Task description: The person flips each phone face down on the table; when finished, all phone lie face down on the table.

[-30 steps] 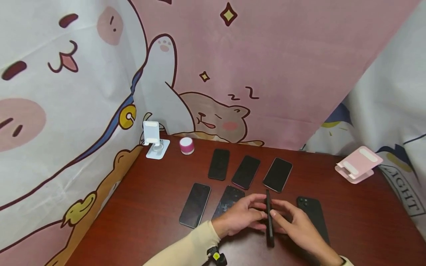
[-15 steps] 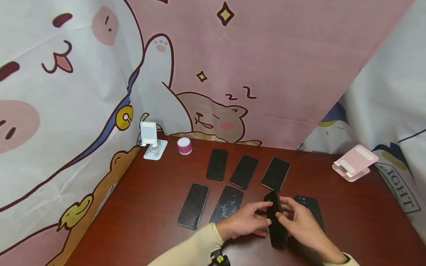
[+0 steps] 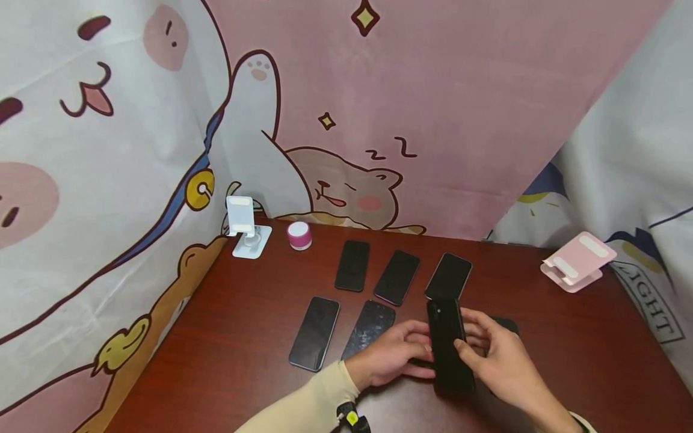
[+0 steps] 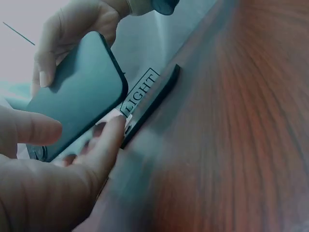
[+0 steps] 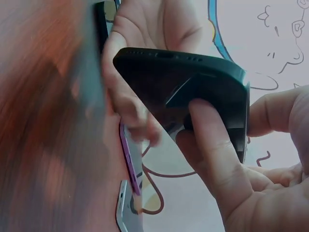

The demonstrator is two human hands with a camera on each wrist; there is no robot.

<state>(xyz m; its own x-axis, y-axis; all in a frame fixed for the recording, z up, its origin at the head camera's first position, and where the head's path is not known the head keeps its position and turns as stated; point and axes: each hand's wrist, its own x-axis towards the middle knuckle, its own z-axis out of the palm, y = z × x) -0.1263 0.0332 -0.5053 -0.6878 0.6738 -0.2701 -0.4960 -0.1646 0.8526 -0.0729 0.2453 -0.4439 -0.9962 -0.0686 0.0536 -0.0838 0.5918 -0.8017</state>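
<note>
Holding the black phone point(image 3: 447, 364) above the bench point(image 3: 227, 343), the right hand point(image 3: 503, 364) has its thumb by the right edge of the back and its fingers clamped on the phone from the screen side. The left hand point(image 3: 385, 359) stands at the opposite long edge, thumb and fingers apart; whether they touch the phone, I cannot tell.

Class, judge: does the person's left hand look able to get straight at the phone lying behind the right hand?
Probably not: the held phone and right hand stand between the left hand and the lying phone, which the right hand mostly covers in the head view.
</note>
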